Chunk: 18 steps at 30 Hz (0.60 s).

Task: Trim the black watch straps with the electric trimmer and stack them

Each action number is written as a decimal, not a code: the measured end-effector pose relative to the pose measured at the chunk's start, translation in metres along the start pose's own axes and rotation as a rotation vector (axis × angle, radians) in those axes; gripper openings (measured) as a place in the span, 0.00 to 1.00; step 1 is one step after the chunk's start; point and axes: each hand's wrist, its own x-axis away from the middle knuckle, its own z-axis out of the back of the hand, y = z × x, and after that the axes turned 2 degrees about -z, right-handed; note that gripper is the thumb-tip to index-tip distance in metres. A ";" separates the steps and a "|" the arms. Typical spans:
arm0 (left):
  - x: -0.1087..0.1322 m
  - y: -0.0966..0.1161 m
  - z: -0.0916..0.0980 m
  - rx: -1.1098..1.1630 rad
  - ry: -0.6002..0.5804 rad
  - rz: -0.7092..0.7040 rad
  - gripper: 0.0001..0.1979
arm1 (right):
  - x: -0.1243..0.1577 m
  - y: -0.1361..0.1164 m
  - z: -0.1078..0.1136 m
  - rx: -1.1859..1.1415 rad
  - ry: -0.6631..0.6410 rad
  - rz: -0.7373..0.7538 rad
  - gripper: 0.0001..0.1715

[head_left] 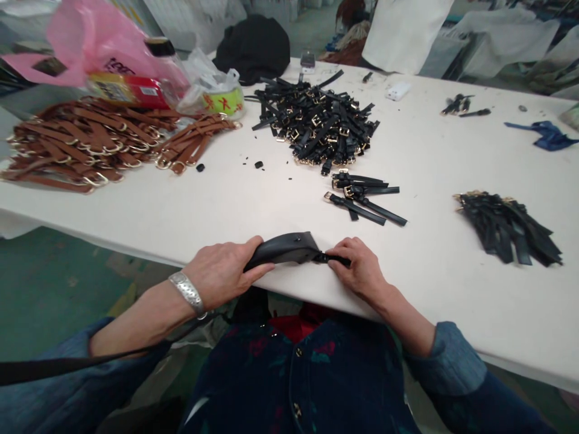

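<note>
- Both hands are seen at the near edge of the table, in the lower middle of the frame. The left hand [221, 272] is closed around the wide end of a black leather piece [287, 248]. The right hand [358, 269] is pinched on a narrow black strap [335, 260] at the piece's other end.
- The black leather piece is held just above the table edge, between the two hands. A silver bracelet [187, 293] is worn on the left wrist.
- A white table [190, 205] is spread across most of the frame, and a green floor [45, 283] is seen at lower left.
- A large heap of black buckled straps [316, 123] is piled in the upper middle. A few loose straps [364, 200] are laid just below it, and small black bits [258, 164] are scattered to its left.
- A flat bundle of black straps [511, 228] is laid at the right, well apart from the hands.
- Brown straps [81, 144] with metal rings are heaped at upper left.
- A pink plastic bag [94, 36] is slumped behind the brown straps. Its contents cannot be made out. A red packet [124, 89] is laid in front of it.
- A clear plastic bag [205, 72] is set just beside the pink one, and a green and yellow roll [222, 101] is seen inside it.
- A black cloth bundle [253, 45] is placed at the top middle, a small white box [398, 90] to its right, and a blue scrap [547, 134] at the far right.
</note>
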 end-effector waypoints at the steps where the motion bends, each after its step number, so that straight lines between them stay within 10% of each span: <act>1: -0.002 0.001 0.000 0.011 -0.002 0.002 0.28 | -0.001 0.000 0.000 -0.004 0.001 0.003 0.09; 18: 0.011 -0.008 -0.009 0.086 -0.016 0.028 0.27 | -0.012 -0.005 0.000 0.104 -0.118 0.182 0.05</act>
